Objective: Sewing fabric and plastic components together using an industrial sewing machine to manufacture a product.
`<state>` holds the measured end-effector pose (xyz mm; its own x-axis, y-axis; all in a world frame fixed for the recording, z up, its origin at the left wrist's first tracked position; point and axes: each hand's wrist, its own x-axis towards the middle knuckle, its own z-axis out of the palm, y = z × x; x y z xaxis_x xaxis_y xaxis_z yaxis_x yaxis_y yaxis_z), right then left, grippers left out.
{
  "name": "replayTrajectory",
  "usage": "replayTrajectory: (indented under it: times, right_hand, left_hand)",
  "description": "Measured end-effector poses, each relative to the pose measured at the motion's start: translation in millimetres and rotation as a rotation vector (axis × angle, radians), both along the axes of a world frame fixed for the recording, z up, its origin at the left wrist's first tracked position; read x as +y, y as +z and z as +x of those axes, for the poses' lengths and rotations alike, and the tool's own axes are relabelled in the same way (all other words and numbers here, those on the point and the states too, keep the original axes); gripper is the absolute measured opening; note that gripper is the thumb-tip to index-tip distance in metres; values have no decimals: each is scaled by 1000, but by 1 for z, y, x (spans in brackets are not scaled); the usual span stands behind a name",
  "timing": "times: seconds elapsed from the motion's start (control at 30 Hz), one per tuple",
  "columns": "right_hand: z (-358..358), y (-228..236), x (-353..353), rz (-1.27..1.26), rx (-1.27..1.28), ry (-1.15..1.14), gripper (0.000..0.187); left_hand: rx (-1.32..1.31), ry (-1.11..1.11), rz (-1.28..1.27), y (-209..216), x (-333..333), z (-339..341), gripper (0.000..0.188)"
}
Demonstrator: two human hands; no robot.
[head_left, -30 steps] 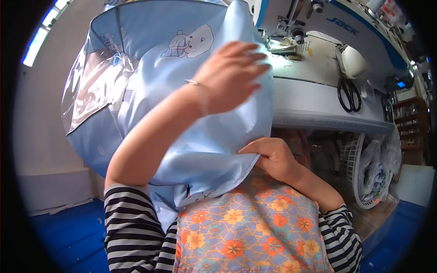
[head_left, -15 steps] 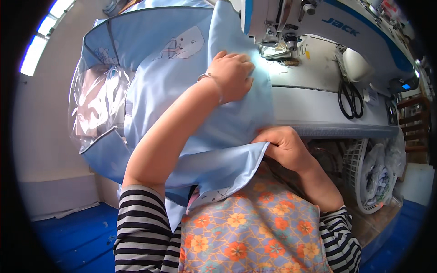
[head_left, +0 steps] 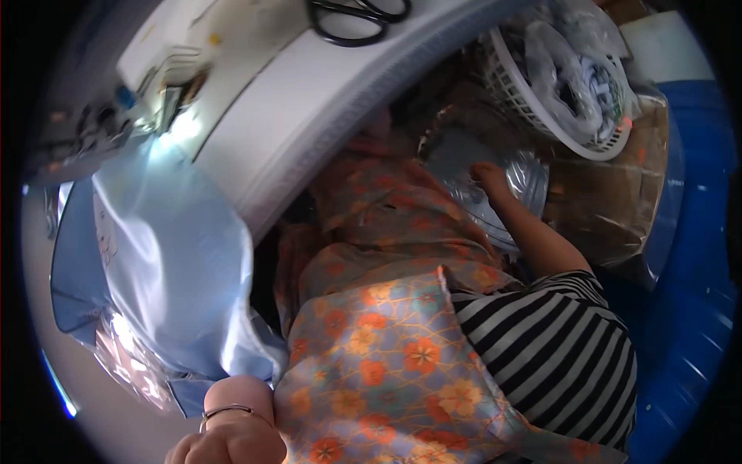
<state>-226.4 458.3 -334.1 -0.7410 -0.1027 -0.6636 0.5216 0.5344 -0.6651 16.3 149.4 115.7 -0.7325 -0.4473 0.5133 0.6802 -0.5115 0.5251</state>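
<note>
My right hand (head_left: 490,179) reaches low, under the table's edge, over clear plastic (head_left: 525,182) with something pale blue-grey in it. Its fingers look slightly apart, with nothing visible in them. At the lower left edge is my left hand (head_left: 228,442), back up, with a bracelet on the wrist; the picture cuts off its fingers. Light blue cloth (head_left: 174,232) with a dark-edged border and a clear plastic panel (head_left: 127,363) hangs from the lit needle area of a sewing machine (head_left: 166,116). Neither hand touches the cloth.
Black-handled scissors (head_left: 352,23) lie on the white machine table (head_left: 263,116). A white plastic basket (head_left: 533,100) with bagged material stands beyond my right hand, next to a plastic-covered cardboard box (head_left: 607,193). The floor (head_left: 688,255) is blue. A floral apron (head_left: 386,363) covers my lap.
The view has swung right and down. My right hand has let go of the cloth's edge and moved down toward the clear plastic. My left hand has come off the cloth toward my body.
</note>
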Motion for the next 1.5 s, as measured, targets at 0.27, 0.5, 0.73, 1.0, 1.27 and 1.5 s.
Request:
replayTrajectory:
  times: [0.27,0.5,0.73,1.0,1.27,1.5]
  right_hand:
    - [41,-155,150,429,92,450,28]
    - [31,-111,220,859,46,-44,39]
    - [45,-133,206,703,-7,-71,41]
    - [38,-57,189,724,288,-30,42]
    - [-45,212,136,294,315,419,20]
    - [-22,338,12,-1022,260,299,15]
  left_hand:
    - [-544,-89,-173,7,21,-46,15]
    - [-573,52,-326,-29,24,-49,21]
    - [-735,256,-316,-34,30,-32,27]
    - [-772,126,-400,-40,19,-6,17]
    - [-683,80,-446,-41,2,10,36]
    - [-941,54,-1050,-52,31,-14,85]
